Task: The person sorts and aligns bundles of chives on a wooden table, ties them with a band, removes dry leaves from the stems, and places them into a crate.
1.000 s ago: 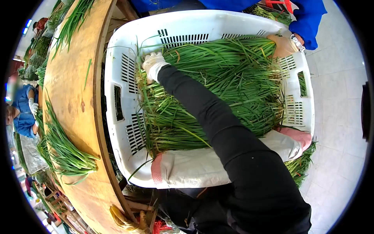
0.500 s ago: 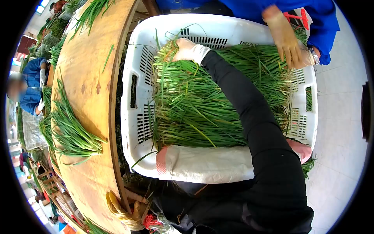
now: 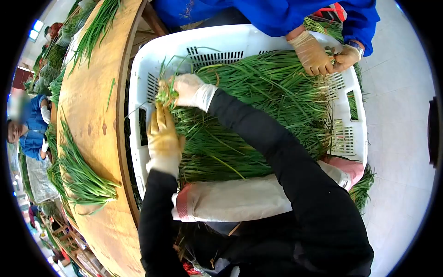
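A large white plastic crate (image 3: 221,35) is filled with green leafy stalks that look like garlic chives (image 3: 258,106), laid crosswise. At its left end my gloved right hand (image 3: 190,90) is closed around the pale stem ends of a bunch of chives (image 3: 167,94). My left hand (image 3: 164,136), in a yellow-stained glove, lies just below with its fingers stretched out, its fingertips touching or nearly touching those stem ends. The bunch's leaves merge with the pile, so its full extent is hidden.
A co-worker's gloved hands (image 3: 323,57) meet over the crate's upper right corner. A white woven sack (image 3: 235,201) hangs over the near rim. The wooden table (image 3: 104,92) at left holds loose chive bundles (image 3: 85,168). Another person (image 3: 34,124) stands beyond it.
My left hand has come up from beside the table edge into the crate. The right hand, still gripping stems, has shifted left and nearer. The co-worker's hands have come together.
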